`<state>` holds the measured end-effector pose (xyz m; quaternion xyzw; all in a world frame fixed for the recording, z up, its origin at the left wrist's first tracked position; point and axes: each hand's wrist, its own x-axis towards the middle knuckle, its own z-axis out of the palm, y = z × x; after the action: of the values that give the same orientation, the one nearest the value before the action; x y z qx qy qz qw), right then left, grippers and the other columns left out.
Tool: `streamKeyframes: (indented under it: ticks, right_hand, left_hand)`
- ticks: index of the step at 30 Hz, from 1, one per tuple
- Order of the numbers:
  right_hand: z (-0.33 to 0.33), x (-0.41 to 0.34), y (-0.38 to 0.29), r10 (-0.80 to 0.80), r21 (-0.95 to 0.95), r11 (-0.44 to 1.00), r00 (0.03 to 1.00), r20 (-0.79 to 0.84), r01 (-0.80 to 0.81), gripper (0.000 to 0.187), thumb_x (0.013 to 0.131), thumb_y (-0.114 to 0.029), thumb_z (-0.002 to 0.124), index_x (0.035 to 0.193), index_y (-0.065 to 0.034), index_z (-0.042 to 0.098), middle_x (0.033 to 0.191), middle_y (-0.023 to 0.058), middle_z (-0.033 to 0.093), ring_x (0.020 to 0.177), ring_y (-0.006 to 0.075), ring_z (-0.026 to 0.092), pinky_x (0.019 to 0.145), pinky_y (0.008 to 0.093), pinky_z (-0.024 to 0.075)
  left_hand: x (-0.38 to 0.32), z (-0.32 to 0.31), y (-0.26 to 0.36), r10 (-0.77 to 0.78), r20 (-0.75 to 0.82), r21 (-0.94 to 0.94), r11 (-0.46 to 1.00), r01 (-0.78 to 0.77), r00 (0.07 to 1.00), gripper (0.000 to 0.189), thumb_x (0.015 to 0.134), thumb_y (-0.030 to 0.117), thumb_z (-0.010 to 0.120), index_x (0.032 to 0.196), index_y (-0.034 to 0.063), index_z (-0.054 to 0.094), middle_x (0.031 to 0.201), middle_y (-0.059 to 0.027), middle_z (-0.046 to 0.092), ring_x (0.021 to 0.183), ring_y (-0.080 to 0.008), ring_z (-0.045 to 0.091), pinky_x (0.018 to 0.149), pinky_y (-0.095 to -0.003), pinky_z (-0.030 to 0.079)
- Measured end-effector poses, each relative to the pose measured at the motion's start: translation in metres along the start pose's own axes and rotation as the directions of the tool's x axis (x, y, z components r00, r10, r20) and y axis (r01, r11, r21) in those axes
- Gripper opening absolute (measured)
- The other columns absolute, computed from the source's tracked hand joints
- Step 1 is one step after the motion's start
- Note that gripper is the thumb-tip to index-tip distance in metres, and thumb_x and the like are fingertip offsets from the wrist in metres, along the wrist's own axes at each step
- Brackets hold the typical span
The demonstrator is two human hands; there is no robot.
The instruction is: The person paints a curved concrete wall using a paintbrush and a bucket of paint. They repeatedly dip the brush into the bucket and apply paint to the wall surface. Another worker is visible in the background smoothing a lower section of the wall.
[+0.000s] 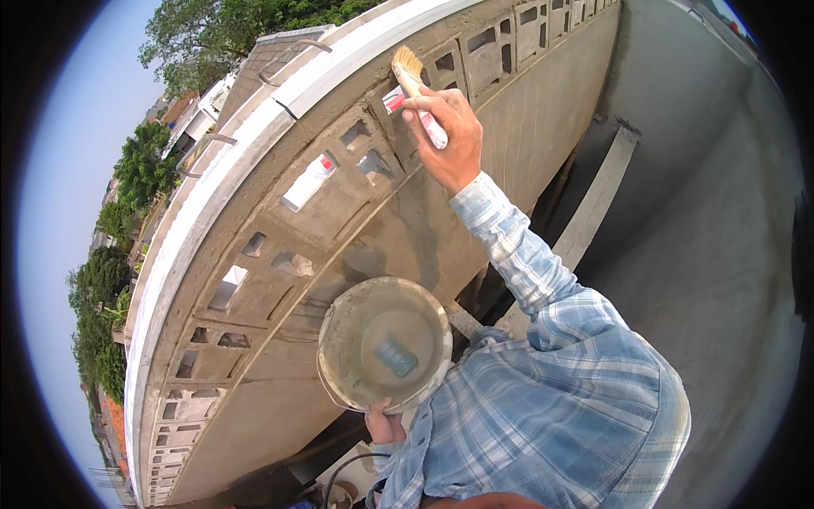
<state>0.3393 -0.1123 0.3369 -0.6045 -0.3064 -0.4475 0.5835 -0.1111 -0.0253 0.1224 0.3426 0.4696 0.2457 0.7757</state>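
My right hand [448, 137] is closed around the handle of a paintbrush [410, 73]. The brush's pale bristles point up against the mortar strip above the ventilation blocks [375, 153] of the wall. With my left hand [383, 423] I grip the near rim of a round bucket [331, 356], held close to my shirt. Cloudy water and a submerged bluish-grey object [395, 356], whose kind I cannot tell, are in the bucket. Below the blocks, the plastered wall [407, 223] bears dark wet patches and drips.
A white ledge [267, 127] with bent metal bars [219, 138] runs along the wall's top. Behind my right arm a narrow plank or beam [598, 197] spans a dark gap towards a grey wall [706, 254]. Another bucket [340, 495] and a dark hose or cable [337, 471] lie low down.
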Motion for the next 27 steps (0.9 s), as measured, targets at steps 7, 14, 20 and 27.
streamKeyframes:
  ticks: [7, 14, 20, 27]
  right_hand:
    - [-0.037, -0.098, -0.086, -0.044, 0.228, 0.894, 0.433, 0.901, -0.385, 0.01, 0.082, -0.013, 0.073, 0.092, -0.0099, 0.073, 0.086, 0.0131, 0.07, 0.084, 0.033, 0.07, 0.074, 0.0422, 0.0546]
    - [-0.013, -0.185, -0.053, -0.063, 0.067, 0.974, 0.021, 0.998, -0.217, 0.013, 0.08, -0.017, 0.07, 0.091, -0.0087, 0.074, 0.083, 0.0154, 0.073, 0.082, 0.0363, 0.071, 0.077, 0.0436, 0.0555]
    - [-0.013, -0.014, -0.045, 0.071, 0.302, 0.618, 0.434, 0.898, -0.726, 0.023, 0.091, -0.018, 0.077, 0.108, -0.0028, 0.075, 0.1, 0.0073, 0.075, 0.088, 0.0175, 0.07, 0.082, 0.0305, 0.0562]
    - [-0.017, 0.013, 0.019, 0.359, 0.669, 0.411, 0.784, 0.506, -0.619, 0.031, 0.092, -0.016, 0.077, 0.115, 0.0028, 0.069, 0.114, 0.0146, 0.072, 0.099, 0.0217, 0.071, 0.091, 0.0349, 0.0606]
  left_hand:
    - [-0.008, 0.028, 0.014, 0.044, 0.022, 0.053, 0.998, -0.045, 0.999, 0.049, 0.08, 0.004, 0.064, 0.129, -0.0001, 0.058, 0.121, -0.013, 0.065, 0.107, -0.0292, 0.067, 0.087, -0.0489, 0.059]
    - [-0.007, 0.058, 0.022, 0.05, 0.077, 0.081, 0.995, -0.057, 0.996, 0.046, 0.082, 0.005, 0.064, 0.127, -0.002, 0.057, 0.112, -0.0124, 0.067, 0.102, -0.0282, 0.069, 0.084, -0.0444, 0.062]
    - [-0.011, 0.055, 0.015, 0.034, 0.054, 0.049, 0.998, -0.037, 0.998, 0.044, 0.082, 0.005, 0.064, 0.126, -0.0024, 0.058, 0.114, -0.0137, 0.067, 0.103, -0.0286, 0.069, 0.085, -0.0458, 0.061]
    - [-0.025, 0.05, 0.01, 0.017, 0.032, -0.017, 1.0, -0.016, 0.999, 0.047, 0.082, 0.003, 0.065, 0.128, 0.0007, 0.059, 0.117, -0.0115, 0.067, 0.104, -0.0271, 0.068, 0.088, -0.0449, 0.057]
